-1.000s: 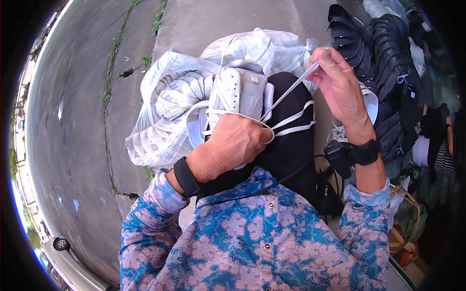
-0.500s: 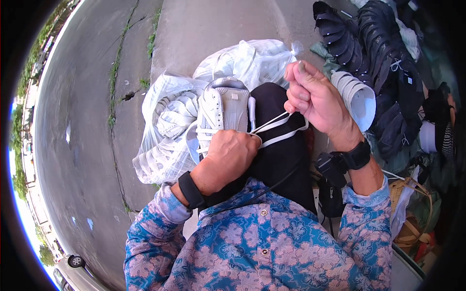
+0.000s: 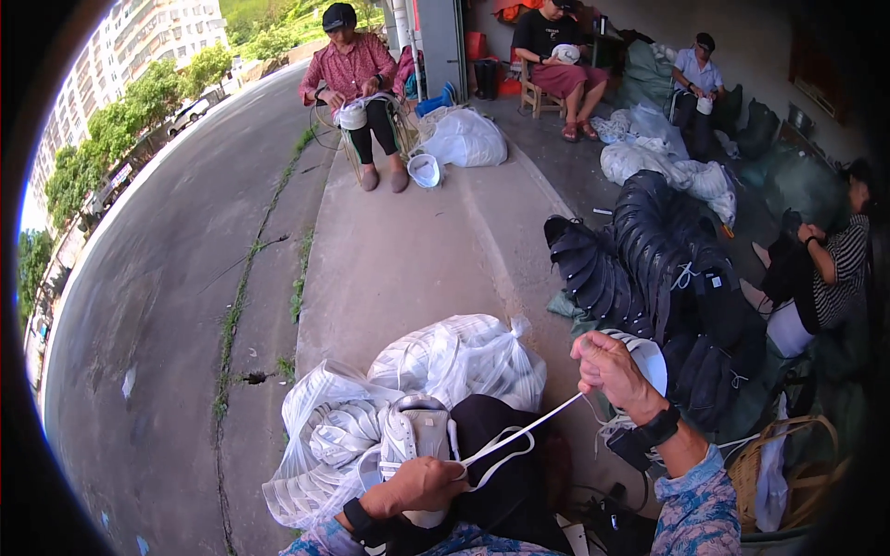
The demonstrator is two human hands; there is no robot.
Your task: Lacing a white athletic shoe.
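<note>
A white and grey shoe upper (image 3: 419, 435) rests on my lap, its tongue facing up and its front partly hidden. My left hand (image 3: 428, 484) is closed over it, pinching the white shoelace (image 3: 519, 432) where it leaves the upper. Higher and to the right, my right hand (image 3: 612, 369) is in a fist round the other end of the lace. One strand runs taut between the two hands, and a slack loop hangs beneath it over my black trousers. More white uppers (image 3: 343, 435) fill a clear plastic bag next to my left arm.
Another bag of white uppers (image 3: 454, 357) lies just ahead. Stacked black uppers (image 3: 640, 259) spread to the right, above a wicker basket (image 3: 788, 463). Several people sit nearby; the person in a red patterned shirt (image 3: 350, 74) holds a white upper on the far pavement.
My right hand has moved away from the left, drawing the lace out longer and tighter. My left hand stays at the upper. The view has tilted up, bringing the other people in.
</note>
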